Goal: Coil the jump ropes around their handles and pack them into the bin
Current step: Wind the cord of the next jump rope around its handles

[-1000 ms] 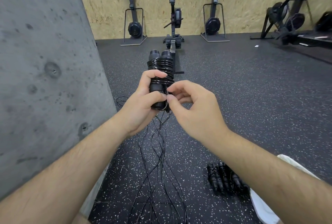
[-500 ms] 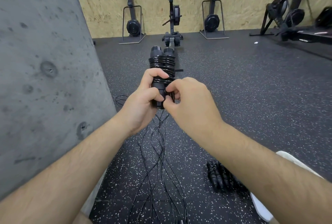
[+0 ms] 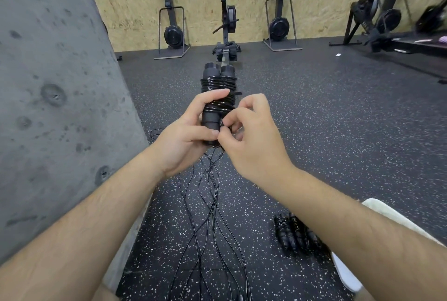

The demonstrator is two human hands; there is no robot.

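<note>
My left hand (image 3: 186, 137) grips a pair of black jump rope handles (image 3: 219, 78) held upright, with black rope coiled tightly around their upper half. My right hand (image 3: 251, 136) pinches the rope end at the lower part of the handles, next to my left thumb. Several loose black ropes (image 3: 210, 216) lie stretched on the floor below my hands. A coiled black rope bundle (image 3: 294, 233) lies on the floor at lower right, partly hidden by my right forearm. A white bin edge (image 3: 348, 274) shows under that forearm.
A grey concrete pillar (image 3: 53, 88) fills the left side, close to my left arm. A rowing machine (image 3: 226, 32) stands straight ahead, ski trainers (image 3: 173, 32) against the wood-panel wall, more machines (image 3: 384, 20) at far right. Black speckled rubber floor (image 3: 338, 131) spreads around.
My right hand has shifted on the lower handles, its fingers spreading and re-pinching the rope. My left hand keeps its grip on the handles. The view has moved slightly.
</note>
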